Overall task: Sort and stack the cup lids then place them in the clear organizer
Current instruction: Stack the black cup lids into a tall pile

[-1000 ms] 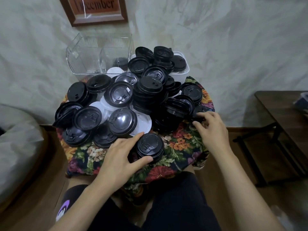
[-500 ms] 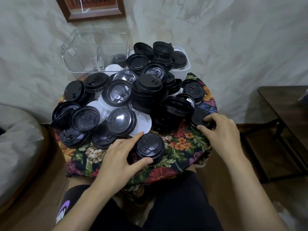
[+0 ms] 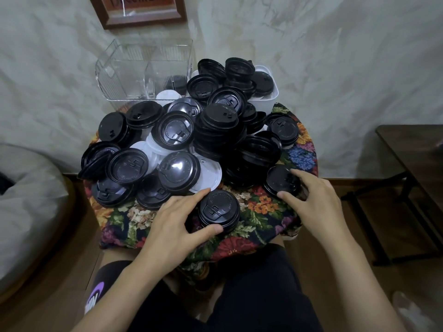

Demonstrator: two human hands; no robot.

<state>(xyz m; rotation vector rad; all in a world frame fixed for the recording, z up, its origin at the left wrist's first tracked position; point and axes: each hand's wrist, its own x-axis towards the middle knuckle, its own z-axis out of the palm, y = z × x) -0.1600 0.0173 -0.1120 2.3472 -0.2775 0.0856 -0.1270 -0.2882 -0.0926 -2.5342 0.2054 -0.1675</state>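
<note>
Where the brown frame (image 3: pixel 143 20) hangs on the wall behind the big heap of lids (image 3: pixel 215 130), its dark letters are cut off at the top and cannot be read. The lids have small raised marks, too tiny to read. Just in front of the heap, the left hand (image 3: pixel 172 226) grips a short stack of black lids (image 3: pixel 219 209), one finger round its far side and the thumb round its near side. At the heap's right edge, the right hand (image 3: pixel 314 202) pinches one black lid (image 3: pixel 280 180) with curled fingers and thumb. Behind the heap stands the clear organizer (image 3: pixel 143 70), with a few dark lids (image 3: pixel 176 83) inside. The heap sits on a flowery surface (image 3: pixel 263 212).
</note>
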